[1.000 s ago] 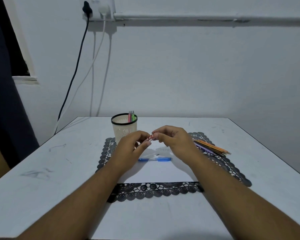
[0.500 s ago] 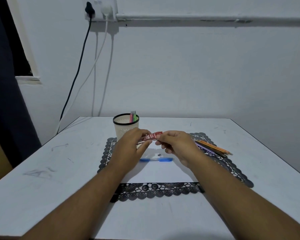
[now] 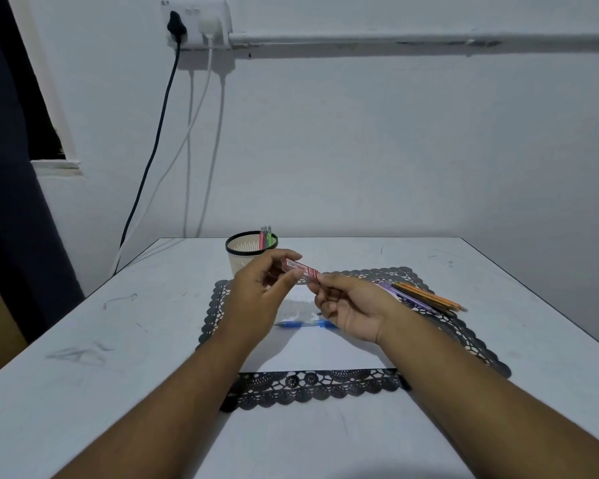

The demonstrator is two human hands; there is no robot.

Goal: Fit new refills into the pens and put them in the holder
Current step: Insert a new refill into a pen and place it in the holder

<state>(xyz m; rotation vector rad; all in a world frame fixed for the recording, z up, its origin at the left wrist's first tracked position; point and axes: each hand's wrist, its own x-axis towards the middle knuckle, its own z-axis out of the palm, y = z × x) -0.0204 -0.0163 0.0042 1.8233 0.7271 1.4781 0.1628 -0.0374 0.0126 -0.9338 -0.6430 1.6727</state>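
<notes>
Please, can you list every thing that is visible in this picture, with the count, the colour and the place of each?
red packet: 1, red with white print, held above the mat between both hands
pen holder: 1, cream mesh with black rim, far left of the mat
pens in holder: about 3, pink and green, upright
blue pen: 1, lying on the white sheet
loose pens: several, orange and purple, right side of the mat
white sheet: 1, on the mat
lace mat: 1, black, on the table
table: 1, white
wall socket: 1, white, with black and white cables
left hand: fingers pinch the packet
right hand: fingers pinch the packet's other end
</notes>
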